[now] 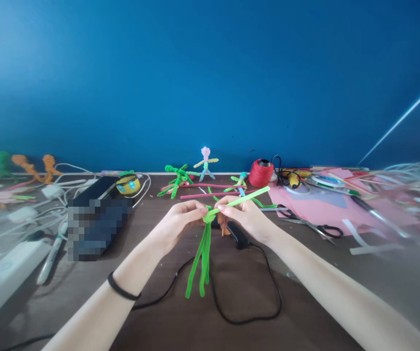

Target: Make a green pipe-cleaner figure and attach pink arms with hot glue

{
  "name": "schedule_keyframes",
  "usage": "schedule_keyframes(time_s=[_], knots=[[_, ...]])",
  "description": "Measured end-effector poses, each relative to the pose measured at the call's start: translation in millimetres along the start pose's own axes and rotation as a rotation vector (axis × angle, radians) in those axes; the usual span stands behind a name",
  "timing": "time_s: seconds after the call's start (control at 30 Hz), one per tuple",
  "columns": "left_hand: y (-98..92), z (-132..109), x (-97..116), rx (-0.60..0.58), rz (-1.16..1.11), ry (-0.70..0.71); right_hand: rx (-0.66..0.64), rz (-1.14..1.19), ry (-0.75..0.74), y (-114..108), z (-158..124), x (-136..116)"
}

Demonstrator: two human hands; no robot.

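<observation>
My left hand (pixel 181 218) and my right hand (pixel 244 215) meet above the middle of the brown table (pixel 232 292), both pinched on a bundle of green pipe cleaners (pixel 203 253). The strands hang down from a wound knot between my fingertips. One strand sticks out up and to the right past my right hand. A black band sits on my left wrist.
A black glue gun (pixel 236 234) with its looping cord lies just under my hands. Scissors (pixel 310 224) rest on pink paper at the right, behind them a red thread spool (pixel 261 172). Pipe-cleaner figures (pixel 205 163) stand by the blue wall. A blurred dark box (pixel 96 219) and cables sit left.
</observation>
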State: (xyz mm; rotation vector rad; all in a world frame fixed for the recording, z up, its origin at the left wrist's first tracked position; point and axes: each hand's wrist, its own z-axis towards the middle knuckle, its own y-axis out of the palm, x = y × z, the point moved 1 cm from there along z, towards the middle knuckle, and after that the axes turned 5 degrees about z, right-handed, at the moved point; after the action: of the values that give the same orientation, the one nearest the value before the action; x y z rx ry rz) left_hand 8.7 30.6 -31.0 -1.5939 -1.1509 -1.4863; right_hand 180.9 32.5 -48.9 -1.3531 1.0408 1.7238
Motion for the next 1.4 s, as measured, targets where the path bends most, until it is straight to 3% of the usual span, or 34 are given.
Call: schedule_keyframes(time_s=[0.23,0.37,0.47,0.57,0.63,0.73,0.83,0.97,1.4], knots=[[-2.1,2,1,0.026,-0.084,-0.019,-0.032,-0.053,-0.014,2,-1,-6],[-6.2,4,-2,0.008,-0.173,-0.031,-0.018,-0.204,0.017,-3,1,-10],[-7.6,5,-3,0.017,-0.238,-0.040,0.045,-0.488,0.127,-15,2,-9],[-7.4,4,-2,0.050,-0.280,-0.054,0.115,-0.942,0.289,-27,2,-7],[-7.3,4,-1,0.075,-0.284,-0.062,0.103,-1.179,0.402,-29,1,-7],[-7.4,3,-1,0.105,-0.270,-0.070,0.018,-1.285,0.462,-25,0,-7],[-6.4,3,1,0.123,-0.267,-0.084,-0.033,-1.270,0.459,-19,0,-7],[-4.8,2,5,0.162,-0.286,-0.078,-0.004,-1.147,0.494,-21,1,-3],[-27.2,3,17,0.278,-0.428,0.048,0.140,-0.111,0.284,-21,10,-8]])
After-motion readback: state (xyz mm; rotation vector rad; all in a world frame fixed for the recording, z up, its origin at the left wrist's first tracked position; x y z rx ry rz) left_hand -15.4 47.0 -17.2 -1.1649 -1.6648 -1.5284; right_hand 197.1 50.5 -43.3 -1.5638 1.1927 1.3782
